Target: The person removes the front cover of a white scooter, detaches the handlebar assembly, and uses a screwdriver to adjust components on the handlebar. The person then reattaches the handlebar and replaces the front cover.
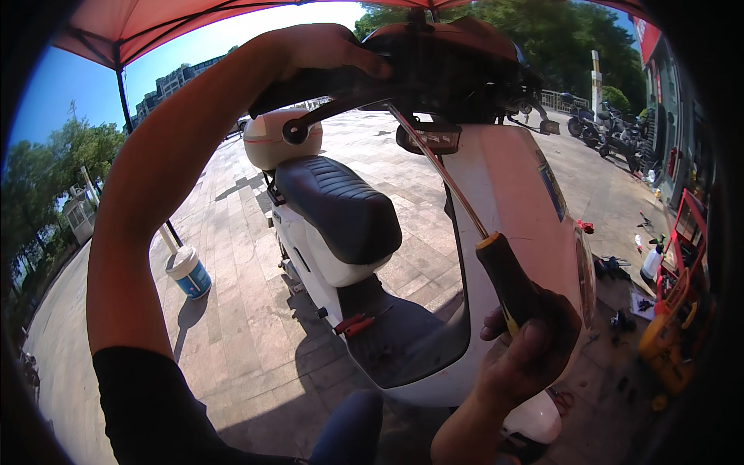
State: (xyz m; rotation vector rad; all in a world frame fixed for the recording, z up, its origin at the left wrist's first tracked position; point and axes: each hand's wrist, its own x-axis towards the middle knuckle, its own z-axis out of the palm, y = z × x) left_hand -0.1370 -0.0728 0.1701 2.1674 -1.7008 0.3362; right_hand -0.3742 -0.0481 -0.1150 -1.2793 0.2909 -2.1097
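My right hand [536, 337] is closed around the black and yellow handle of a screwdriver [505, 275]. Its long metal shaft slants up and left, and the tip meets the shaded underside of a dark handlebar assembly [457, 66]; what it touches there is too dark to make out. Up at the top, my left hand [337, 50] grips that assembly, thumb on the near side and most fingers hidden behind. Below stands a white electric scooter [508, 174] with a black seat [341, 209]. Two red-handled tools [356, 324] lie on its footboard [411, 341].
A white-and-blue bucket [188, 271] stands on the paving at left. At right are a red and yellow rack [678, 302], a spray bottle [652, 260] and scattered tools and parts. Parked scooters [612, 132] line the back right. A red canopy [155, 27] hangs overhead.
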